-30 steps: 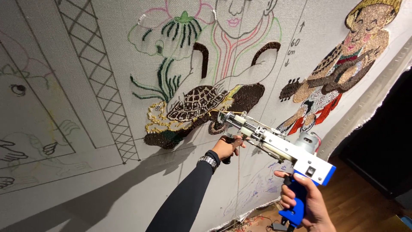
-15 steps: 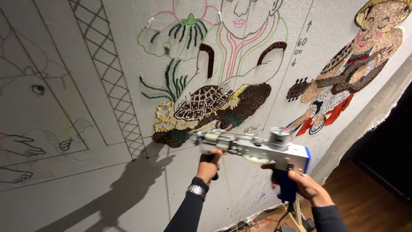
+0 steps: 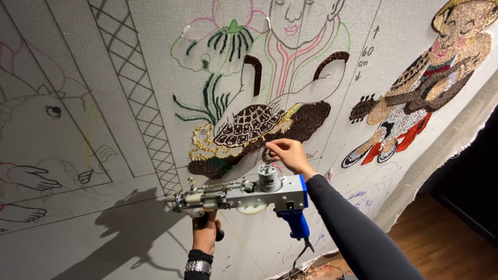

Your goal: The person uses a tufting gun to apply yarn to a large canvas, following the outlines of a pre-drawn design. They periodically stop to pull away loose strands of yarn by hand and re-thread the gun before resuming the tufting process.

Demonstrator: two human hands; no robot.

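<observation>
Tufting gun (image 3: 244,194) held level below the stretched tufting cloth (image 3: 104,218), needle end pointing left, blue pistol grip (image 3: 295,223) hanging free. Left hand (image 3: 205,233) now the sole support, fingers clenched around the front handle under the gun body; wristwatch (image 3: 198,267) at the cuff. Right hand (image 3: 286,154) off the blue grip since half a second ago, raised to the cloth, fingertips pinched together at the lower edge of the tufted turtle motif (image 3: 249,124), just beside the dark brown pile (image 3: 306,122). What is pinched too small to tell; possibly a strand of gold yarn (image 3: 205,150). Gun clear of the cloth, not engaged. Judgement: tufting paused, attention shifted to a hand check or tidy of finished pile.
</observation>
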